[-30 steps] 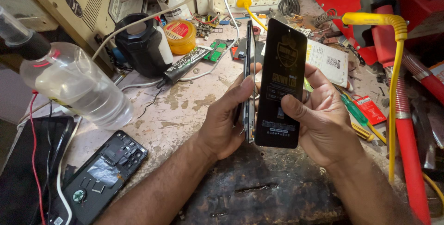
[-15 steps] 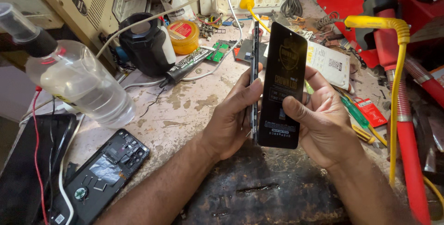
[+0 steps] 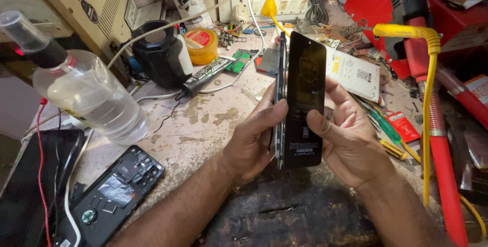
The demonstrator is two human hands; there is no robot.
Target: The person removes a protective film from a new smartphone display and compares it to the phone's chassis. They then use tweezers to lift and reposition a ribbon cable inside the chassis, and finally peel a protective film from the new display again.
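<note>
Head view: dark phone panel (image 3: 304, 99) upright above bench middle, pinched between left hand (image 3: 254, 137) at frame edge (image 3: 279, 89) and right hand (image 3: 351, 140), thumb across glass. Best kept parallel, prised evenly, without flexing.

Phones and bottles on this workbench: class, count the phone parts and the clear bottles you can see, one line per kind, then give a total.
Phone parts held in the hands: 2, a phone body in the left hand and a dark screen panel in the right hand
Opened phones lying on the bench: 1, the opened phone
Clear bottles: 1, the plastic bottle
Total: 4
</note>
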